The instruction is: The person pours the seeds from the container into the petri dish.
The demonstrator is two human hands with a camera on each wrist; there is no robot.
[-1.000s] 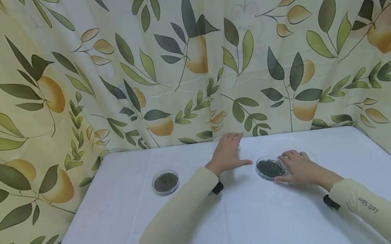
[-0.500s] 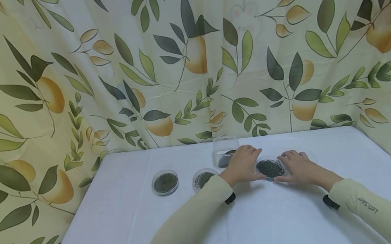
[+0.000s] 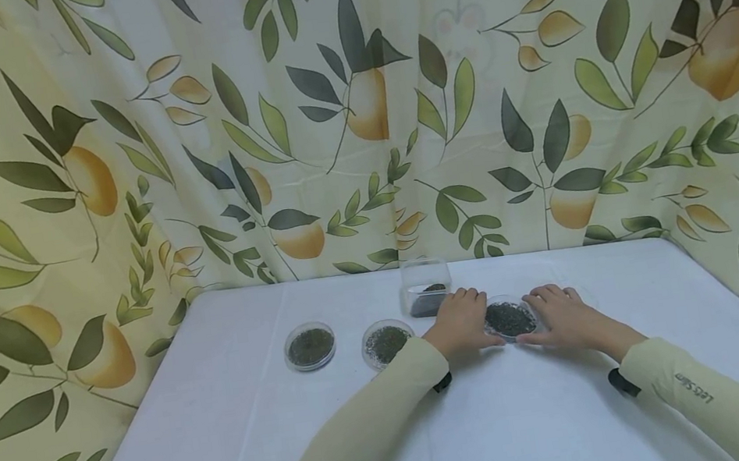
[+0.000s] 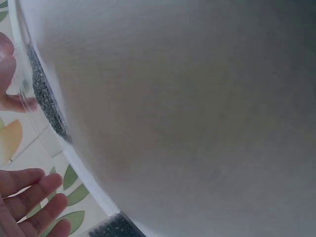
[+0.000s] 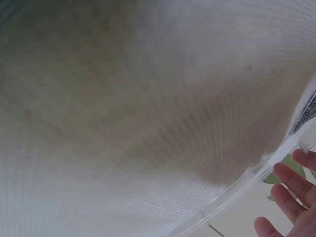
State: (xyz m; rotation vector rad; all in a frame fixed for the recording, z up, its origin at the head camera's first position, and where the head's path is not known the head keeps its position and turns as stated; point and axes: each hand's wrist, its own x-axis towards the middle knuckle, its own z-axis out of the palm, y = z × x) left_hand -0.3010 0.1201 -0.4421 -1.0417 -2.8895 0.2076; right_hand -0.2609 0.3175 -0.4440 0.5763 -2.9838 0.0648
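Observation:
A round clear petri dish of dark granules rests on the white table, a hand at either side. My right hand holds its right side, thumb at the near rim and fingers along the far right; in the right wrist view the fingers show spread behind a clear rim. At the dish's left stands my left hand, thumb stretched toward the near rim. Its fingers look loose and slightly apart from the dish's granules in the left wrist view.
Two more petri dishes of dark granules stand to the left, one far left and one beside my left sleeve. Behind my left hand is a clear box with dark granules. A leaf-patterned curtain hangs along the table's back edge.
My left hand has come forward and right from near the box to the right petri dish, then shifted slightly left. The box and middle dish have come into sight. My right hand stays put.

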